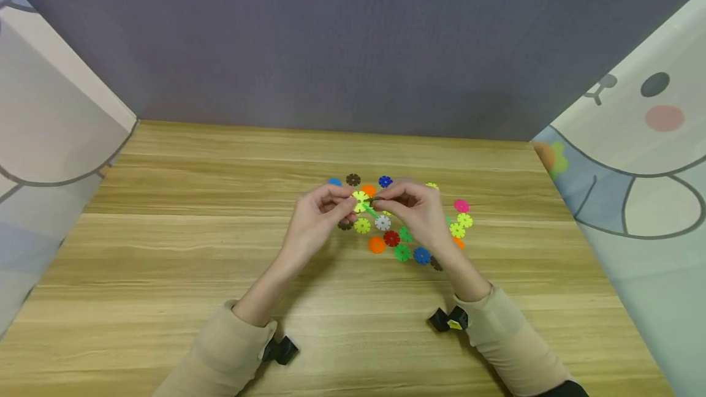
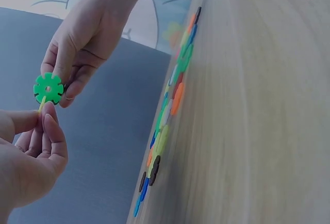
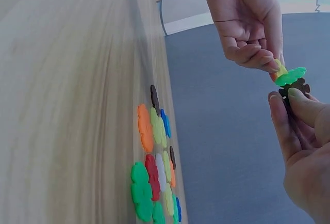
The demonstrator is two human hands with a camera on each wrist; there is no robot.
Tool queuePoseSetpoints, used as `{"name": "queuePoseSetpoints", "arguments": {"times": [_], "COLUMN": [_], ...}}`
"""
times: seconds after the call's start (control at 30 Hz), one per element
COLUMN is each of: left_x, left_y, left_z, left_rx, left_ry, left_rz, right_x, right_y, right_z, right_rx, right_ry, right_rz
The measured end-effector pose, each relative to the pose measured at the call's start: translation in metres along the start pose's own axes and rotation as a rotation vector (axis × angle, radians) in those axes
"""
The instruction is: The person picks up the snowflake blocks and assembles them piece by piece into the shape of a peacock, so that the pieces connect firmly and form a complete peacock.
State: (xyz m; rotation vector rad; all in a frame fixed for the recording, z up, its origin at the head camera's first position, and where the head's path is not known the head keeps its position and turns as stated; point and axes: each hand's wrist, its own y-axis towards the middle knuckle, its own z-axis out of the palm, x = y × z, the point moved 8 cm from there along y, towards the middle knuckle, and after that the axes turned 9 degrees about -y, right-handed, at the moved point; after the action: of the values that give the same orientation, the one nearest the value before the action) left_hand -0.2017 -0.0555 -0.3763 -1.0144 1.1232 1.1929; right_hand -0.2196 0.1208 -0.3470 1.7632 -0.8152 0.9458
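At the centre of the head view, a yellow notched plastic disc [image 1: 360, 201] is pinched between curled fingertips of the left hand [image 1: 318, 216]. A green notched plastic disc [image 2: 48, 87], slotted edgewise onto it, is pinched by the right hand [image 1: 415, 210], with a dark brown disc [image 3: 296, 87] behind. The joined discs are held above the scattered coloured discs [image 1: 408, 234] on the wooden table [image 1: 165, 250].

Loose discs [image 1: 405, 234] crowd table [image 1: 220, 250] beneath hands; near side bare.

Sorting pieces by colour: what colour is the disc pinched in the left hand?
Yellow disc; the head view shows it best.
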Motion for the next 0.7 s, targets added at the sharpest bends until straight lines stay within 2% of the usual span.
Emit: {"name": "queuePoseSetpoints", "arguments": {"times": [0.17,0.33,0.5,0.6,0.7], "left_x": [0.001,-0.002,-0.004,-0.005,-0.007], "left_y": [0.001,0.001,0.003,0.005,0.006], "left_z": [0.000,-0.003,-0.008,-0.009,-0.010], "left_rx": [-0.011,-0.048,-0.103,-0.107,-0.108], "left_ry": [0.019,0.042,0.038,0.040,0.044], "left_rz": [0.012,0.031,0.035,0.036,0.039], "right_x": [-0.001,-0.013,-0.042,-0.062,-0.076], "right_y": [-0.001,0.004,0.006,0.007,0.010], "right_z": [-0.001,-0.004,-0.019,-0.026,-0.029], "right_rx": [0.006,0.072,0.152,0.224,0.304], "right_ry": [-0.025,-0.082,-0.149,-0.213,-0.283], "right_rz": [0.021,0.088,0.219,0.287,0.313]}}
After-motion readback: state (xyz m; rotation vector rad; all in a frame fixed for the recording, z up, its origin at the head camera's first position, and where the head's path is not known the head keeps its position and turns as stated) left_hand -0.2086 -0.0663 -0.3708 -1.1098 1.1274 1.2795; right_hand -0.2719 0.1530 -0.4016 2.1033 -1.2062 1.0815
